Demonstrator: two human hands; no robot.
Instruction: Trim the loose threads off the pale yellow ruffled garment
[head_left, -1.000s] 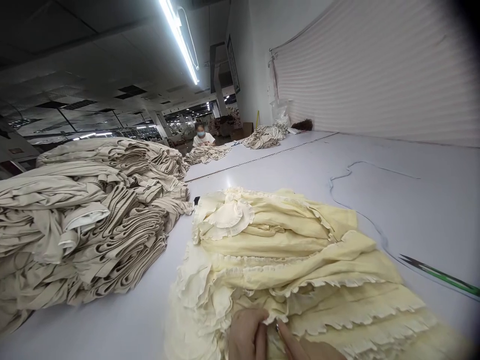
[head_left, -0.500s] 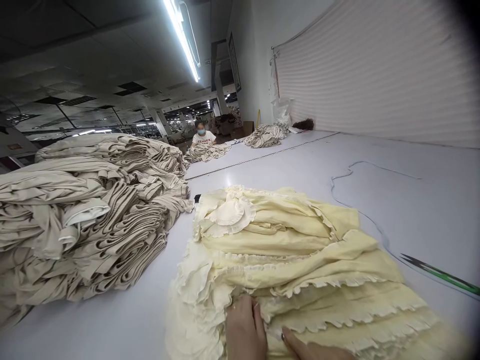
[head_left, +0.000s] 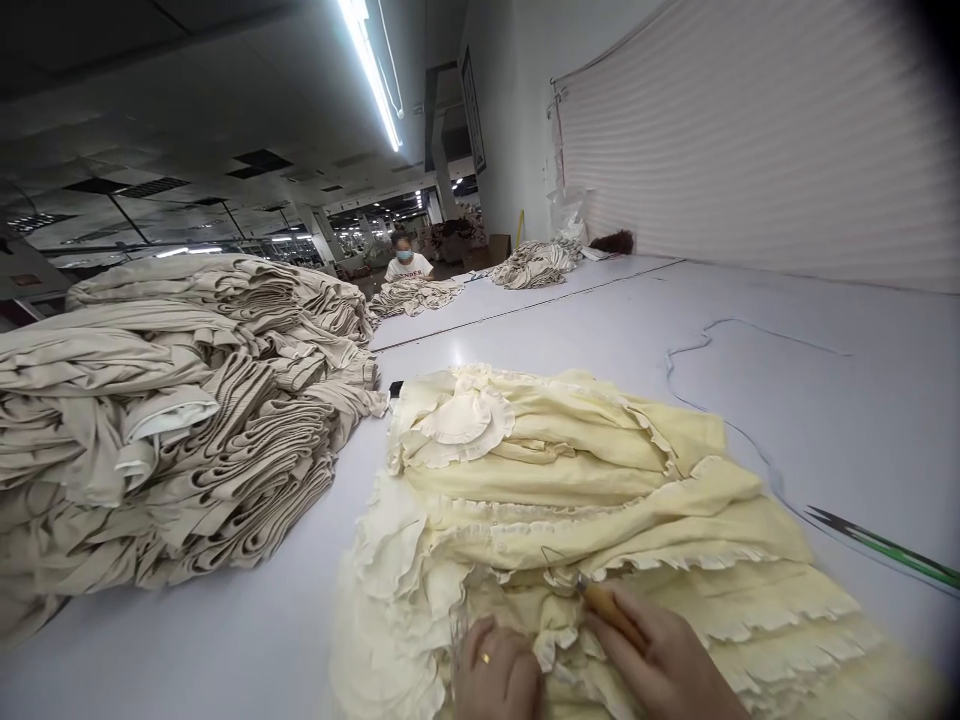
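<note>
- at the near edge of the pale yellow ruffled fabric pile (head_left: 585, 520), both hands work on one frilled hem.
- left hand (head_left: 496, 672), a ring on one finger, is curled shut and pinches a fold of the yellow cloth against the pile.
- right hand (head_left: 664, 660) is closed around a small tool with a tan wooden handle (head_left: 604, 603); its tip, too fine to make out clearly, touches the ruffle just beyond the left hand, where a thin loose thread (head_left: 555, 560) loops up.
- left of the yellow pile, well apart, sits a tall stack of folded beige garments (head_left: 172, 420) on the same white cutting table (head_left: 825, 400).
- right of the yellow pile, near the table's edge, lies a pair of green-handled scissors (head_left: 885, 545), with a thin cord (head_left: 712, 340) trailing beyond them.
- far beyond the yellow pile, another person (head_left: 407, 262) sits behind smaller beige heaps.
- risk, as a judgement: the tool tip works close to the pinching fingers, so a slip could nick them or snag the soft ruffle; pulling the thread too hard could pucker the hem or drag upper layers off the pile.
</note>
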